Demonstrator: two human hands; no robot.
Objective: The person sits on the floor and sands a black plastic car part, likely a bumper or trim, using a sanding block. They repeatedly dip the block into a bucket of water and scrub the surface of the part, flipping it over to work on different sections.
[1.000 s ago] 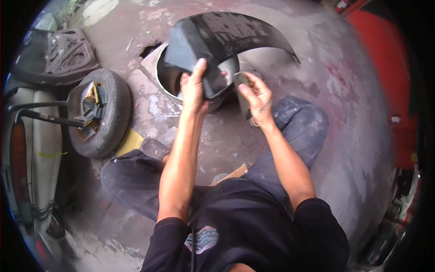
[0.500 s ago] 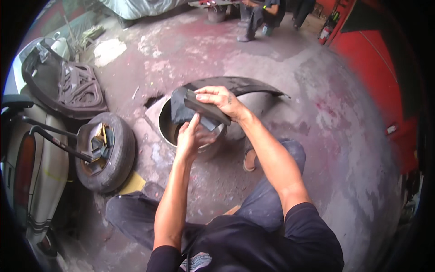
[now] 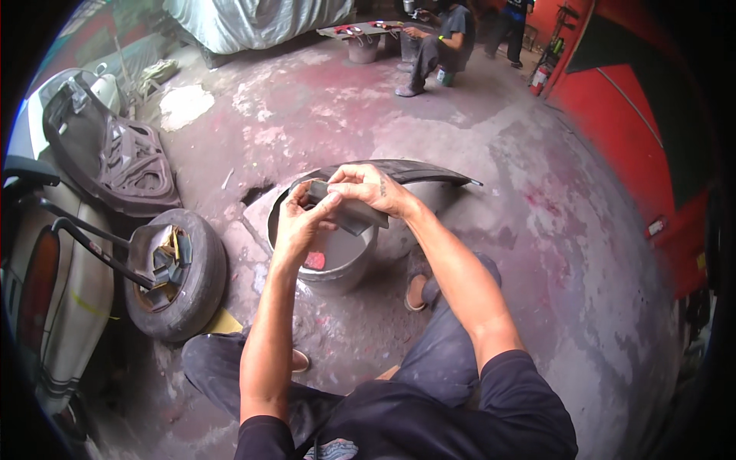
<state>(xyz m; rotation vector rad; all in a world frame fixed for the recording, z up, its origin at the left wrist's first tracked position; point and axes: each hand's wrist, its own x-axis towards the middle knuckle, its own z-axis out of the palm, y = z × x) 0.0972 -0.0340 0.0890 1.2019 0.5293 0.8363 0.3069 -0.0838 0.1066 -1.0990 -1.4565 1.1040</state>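
Observation:
Both hands meet above a grey bucket (image 3: 337,284) of cloudy liquid. My right hand (image 3: 373,189) grips a dark sanding block (image 3: 362,212) from above, fingers closed over its top. A dark sheet that looks like sandpaper (image 3: 351,225) lies against the block, partly hidden by the fingers. At the block's left end, my left hand (image 3: 297,218) is closed with thumb and fingers pinching the sheet's edge. Inside the bucket a red piece (image 3: 315,261) shows near the wall. Just beyond the bucket is a curved black car fender (image 3: 414,169).
To the left, a tyre (image 3: 211,268) holds scraps of sandpaper (image 3: 170,257). Behind it leans a grey car panel (image 3: 126,165), near a light bumper (image 3: 88,284). A seated person (image 3: 448,46) works at a low bench (image 3: 360,29) farther off. A red door (image 3: 606,115) stands at right.
My left hand has moved up from under the block to its left end. The sheet, spread out before, is now drawn in close to the block. More of the bucket's inside shows.

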